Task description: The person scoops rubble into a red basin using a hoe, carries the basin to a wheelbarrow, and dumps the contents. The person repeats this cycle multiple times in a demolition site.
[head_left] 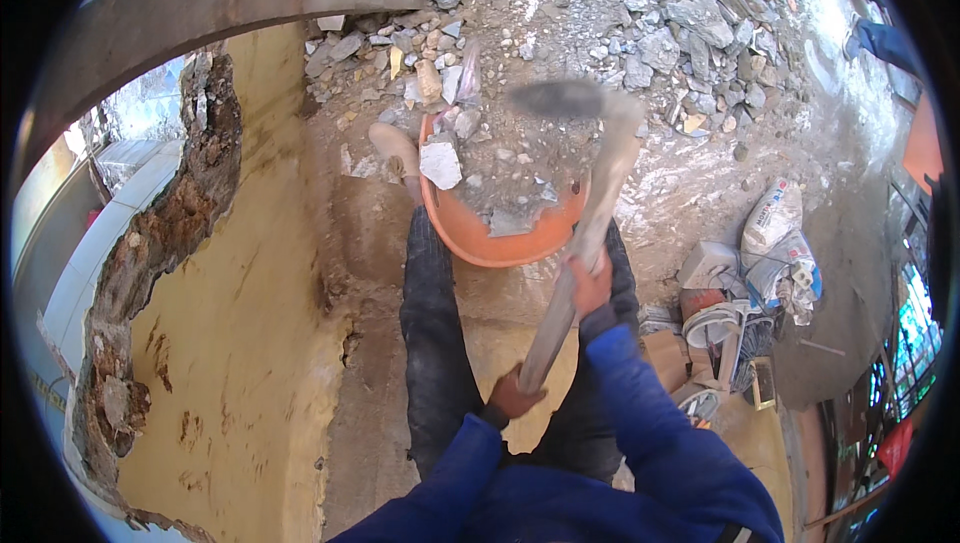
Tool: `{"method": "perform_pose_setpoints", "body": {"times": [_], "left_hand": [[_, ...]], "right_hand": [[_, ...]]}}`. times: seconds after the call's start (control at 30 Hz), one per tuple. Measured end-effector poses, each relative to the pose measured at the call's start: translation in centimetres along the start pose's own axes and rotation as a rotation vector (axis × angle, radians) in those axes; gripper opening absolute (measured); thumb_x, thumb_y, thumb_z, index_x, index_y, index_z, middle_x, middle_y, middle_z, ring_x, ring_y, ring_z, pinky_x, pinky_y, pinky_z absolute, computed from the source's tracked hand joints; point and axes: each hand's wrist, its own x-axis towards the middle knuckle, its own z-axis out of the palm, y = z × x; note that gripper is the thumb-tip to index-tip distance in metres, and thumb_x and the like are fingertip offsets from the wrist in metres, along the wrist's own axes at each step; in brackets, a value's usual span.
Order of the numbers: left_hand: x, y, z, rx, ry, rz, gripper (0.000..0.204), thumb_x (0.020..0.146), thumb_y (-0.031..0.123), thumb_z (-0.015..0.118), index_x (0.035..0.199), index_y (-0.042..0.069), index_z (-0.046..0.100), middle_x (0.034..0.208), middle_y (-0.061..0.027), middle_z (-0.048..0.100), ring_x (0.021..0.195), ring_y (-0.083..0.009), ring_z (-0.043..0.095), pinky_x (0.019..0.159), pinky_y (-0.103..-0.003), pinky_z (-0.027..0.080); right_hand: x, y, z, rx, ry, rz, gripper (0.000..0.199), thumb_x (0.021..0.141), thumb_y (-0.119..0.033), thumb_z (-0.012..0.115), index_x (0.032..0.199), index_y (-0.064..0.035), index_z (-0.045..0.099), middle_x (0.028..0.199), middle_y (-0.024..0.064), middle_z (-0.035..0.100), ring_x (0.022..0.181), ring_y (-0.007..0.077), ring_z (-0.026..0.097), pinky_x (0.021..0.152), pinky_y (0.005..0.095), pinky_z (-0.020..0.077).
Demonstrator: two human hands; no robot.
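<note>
Two hands share one long pale wooden tool handle (590,233) that runs diagonally through the middle of the frame. The left hand (513,395) is wrapped around its lower end, just below centre, and the right hand (590,283) is closed on it higher up, so the pair are spaced apart, which would give leverage over the far end. That far end carries a dark, motion-blurred metal blade (558,98) in the upper middle, hovering over the rubble; whether it touches anything cannot be told from the blur.

Directly under the handle sits a round orange plastic basin (500,238), in the centre of the frame between the person's dark-trousered legs (432,343), close enough to be reached with a short pull of the tool. It already holds grey stone chips and one flat white shard (440,165).

A spread of broken grey stone and concrete rubble (650,23) fills the upper frame. A raw yellow wall with a crumbling edge (230,323) stands at the left, and crumpled white sacks (780,243) lie at the right.
</note>
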Motion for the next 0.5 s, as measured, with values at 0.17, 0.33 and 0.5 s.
{"method": "perform_pose_setpoints", "body": {"times": [0.17, 0.33, 0.5], "left_hand": [[15.1, 10.9, -10.3, 0.386, 0.512, 0.583, 0.064, 0.066, 0.041, 0.067, 0.114, 0.005, 0.045, 0.089, -0.0203, 0.060, 0.082, -0.0378, 0.059, 0.073, -0.046, 0.047], [20.3, 25.7, -18.9, 0.453, 0.434, 0.220, 0.060, 0.063, 0.039, 0.068, 0.107, 0.003, 0.050, 0.093, -0.0212, 0.061, 0.088, -0.0351, 0.059, 0.076, -0.041, 0.047], [17.6, 16.2, -11.8, 0.137, 0.496, 0.142, 0.060, 0.062, 0.030, 0.072, 0.108, -0.001, 0.049, 0.095, -0.0211, 0.060, 0.091, -0.0327, 0.059, 0.077, -0.038, 0.046]], "right_hand": [[12.3, -13.6, 7.1, 0.264, 0.024, -0.257, 0.044, 0.080, -0.010, 0.057, 0.119, -0.0051, 0.038, 0.091, 0.0095, 0.053, 0.071, 0.0181, 0.057, 0.058, 0.0301, 0.0507], [25.2, -18.4, 12.5, -0.430, 0.388, -0.419, 0.092, 0.067, -0.024, 0.072, 0.133, 0.0027, 0.015, 0.126, 0.0241, 0.039, 0.116, 0.0307, 0.042, 0.095, 0.0320, 0.0375], [21.4, -9.0, 12.5, -0.824, 0.330, -0.350, 0.096, 0.064, -0.025, 0.074, 0.133, 0.0042, 0.015, 0.124, 0.0251, 0.042, 0.115, 0.0318, 0.044, 0.098, 0.0318, 0.0333]]}}
